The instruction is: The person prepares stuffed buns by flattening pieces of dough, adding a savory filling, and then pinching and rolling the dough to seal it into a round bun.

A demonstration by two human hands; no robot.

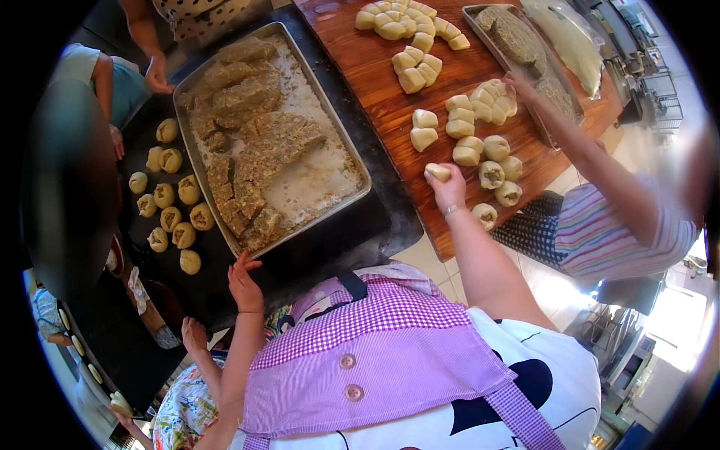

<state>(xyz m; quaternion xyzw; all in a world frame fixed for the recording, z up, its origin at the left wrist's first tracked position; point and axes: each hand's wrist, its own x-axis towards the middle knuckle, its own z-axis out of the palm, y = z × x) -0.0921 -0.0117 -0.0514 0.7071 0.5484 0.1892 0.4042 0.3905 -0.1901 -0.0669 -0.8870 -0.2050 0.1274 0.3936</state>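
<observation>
My right hand [448, 189] is closed around a piece of pale dough [437, 172], over the near edge of the wooden table. Just beyond it, two cut dough pieces [424, 130] lie side by side. Several round dough balls [491, 175] sit to its right, some with brown filling showing. My left hand [245, 285] has its fingers stretched out at the near corner of a large metal tray [366, 186] and holds nothing; whether it touches the rim I cannot tell. Crumbly brown filling [262, 154] covers the tray's left part, with pale residue on the right.
Filled dough balls [183, 235] stand on the dark table left of the tray. A co-worker's arm [559, 124] reaches over the wooden table [360, 82] from the right. Another filling tray [577, 112] and bagged dough [566, 41] lie farther back. Other people's hands [157, 75] are at the left.
</observation>
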